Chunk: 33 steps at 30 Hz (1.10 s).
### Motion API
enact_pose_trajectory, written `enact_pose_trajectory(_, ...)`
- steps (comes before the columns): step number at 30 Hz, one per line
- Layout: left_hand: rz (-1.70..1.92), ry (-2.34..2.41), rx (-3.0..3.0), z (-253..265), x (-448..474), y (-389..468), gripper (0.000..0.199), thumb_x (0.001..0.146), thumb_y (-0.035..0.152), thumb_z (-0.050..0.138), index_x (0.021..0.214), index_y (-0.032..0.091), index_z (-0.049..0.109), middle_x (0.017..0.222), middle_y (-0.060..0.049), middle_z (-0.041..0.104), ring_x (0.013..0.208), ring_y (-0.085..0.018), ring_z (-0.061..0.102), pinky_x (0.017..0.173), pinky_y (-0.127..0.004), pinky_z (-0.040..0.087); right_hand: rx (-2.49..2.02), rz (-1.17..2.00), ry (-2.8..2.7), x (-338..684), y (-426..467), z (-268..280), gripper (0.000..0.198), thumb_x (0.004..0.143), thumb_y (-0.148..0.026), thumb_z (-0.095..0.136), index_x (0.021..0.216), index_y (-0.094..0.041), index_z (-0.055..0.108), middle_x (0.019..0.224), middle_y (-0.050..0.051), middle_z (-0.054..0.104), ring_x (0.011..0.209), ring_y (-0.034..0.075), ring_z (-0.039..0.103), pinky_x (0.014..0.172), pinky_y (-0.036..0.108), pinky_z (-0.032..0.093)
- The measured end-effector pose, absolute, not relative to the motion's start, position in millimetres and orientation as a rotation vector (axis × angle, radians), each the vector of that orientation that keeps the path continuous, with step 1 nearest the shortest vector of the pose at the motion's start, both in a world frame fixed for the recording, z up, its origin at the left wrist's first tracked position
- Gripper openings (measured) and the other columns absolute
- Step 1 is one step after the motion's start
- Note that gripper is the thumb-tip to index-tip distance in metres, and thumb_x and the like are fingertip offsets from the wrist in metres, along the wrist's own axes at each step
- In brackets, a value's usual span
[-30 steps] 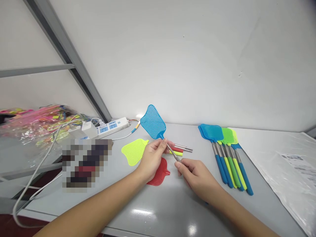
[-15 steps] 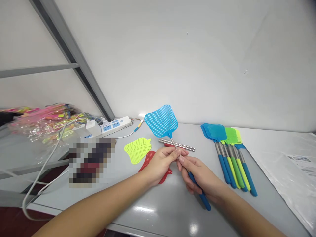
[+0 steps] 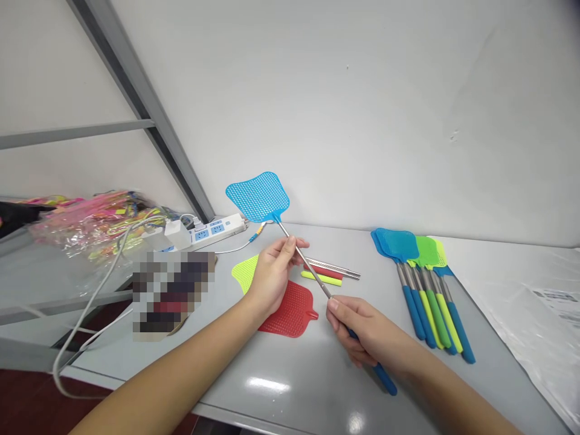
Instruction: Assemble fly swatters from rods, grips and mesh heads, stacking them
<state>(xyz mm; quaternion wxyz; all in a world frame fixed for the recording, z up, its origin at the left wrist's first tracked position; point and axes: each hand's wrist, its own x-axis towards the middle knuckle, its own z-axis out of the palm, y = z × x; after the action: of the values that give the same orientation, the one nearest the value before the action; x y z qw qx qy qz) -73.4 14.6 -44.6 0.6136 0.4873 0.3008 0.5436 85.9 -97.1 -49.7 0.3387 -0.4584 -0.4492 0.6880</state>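
Observation:
A blue fly swatter (image 3: 260,198) with a metal telescopic rod is held slantwise over the table, its mesh head up and to the left. My left hand (image 3: 274,272) is closed round the rod below the head. Lower down, my right hand (image 3: 362,326) grips the swatter by its blue handle. Under my left hand lie a yellow-green swatter head (image 3: 243,272), partly hidden, and a red swatter head (image 3: 294,311). Just behind them are metal rods (image 3: 338,267), a red handle (image 3: 328,272) and a yellow handle (image 3: 322,278).
Several swatters (image 3: 426,302) in blue, green and yellow lie in a row at right, beside a white plastic sheet (image 3: 521,314). A power strip (image 3: 217,231) with cables stands at back left. Plastic bags (image 3: 99,223) lie beyond a grey metal frame (image 3: 149,115). A pixelated object (image 3: 174,293) sits at left.
My left hand has slid up and left along the rod, away from my right hand. More rod now shows, and the swatter's head has moved up and left.

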Motion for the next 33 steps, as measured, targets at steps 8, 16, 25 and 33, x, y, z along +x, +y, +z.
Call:
enact_pose_trajectory(8,0.669,0.705,1.461,-54.5,-65.9,-15.5,0.036,0.088,0.05,0.058,0.095,0.017,0.071,0.071,-0.005,0.067,0.069,-0.017,0.06,0.065,-0.028,0.048,-1.195,1.722,-1.072,87.3,-92.4,-52.3,0.043,0.09,-0.061,0.043,0.074,-0.021,0.049,0.039,-0.013,0.028,0.029,0.005,0.02,0.036,0.02,0.033)
enact_pose_trajectory(16,0.772,0.67,1.342,-57.8,-62.5,-21.5,0.03,0.089,0.045,0.058,0.085,0.019,0.074,0.097,-0.007,0.069,0.093,-0.021,0.06,0.078,-0.03,0.048,-1.229,1.779,-1.127,91.0,-94.0,-49.9,0.051,0.094,-0.06,0.036,0.06,-0.022,0.037,0.036,-0.01,0.032,0.027,0.006,0.027,0.037,0.021,0.033)
enact_pose_trajectory(25,1.192,0.66,1.099,-36.9,-76.1,2.1,0.02,0.086,0.033,0.065,0.078,0.017,0.075,0.094,-0.004,0.067,0.067,-0.008,0.054,0.072,-0.023,0.046,-1.524,1.584,-1.477,108.0,-103.2,-25.8,0.054,0.093,-0.065,0.034,0.062,-0.021,0.03,0.052,-0.007,0.028,0.043,0.007,0.028,0.042,0.022,0.026)
enact_pose_trajectory(33,1.355,0.603,0.981,-25.6,-87.8,22.5,0.018,0.081,0.031,0.07,0.074,0.015,0.073,0.09,-0.004,0.068,0.058,-0.005,0.05,0.062,-0.02,0.045,-1.9,0.956,-1.82,126.4,-136.8,-29.5,0.049,0.096,-0.06,0.029,0.067,-0.022,0.028,0.063,-0.002,0.034,0.058,0.014,0.037,0.052,0.028,0.026)
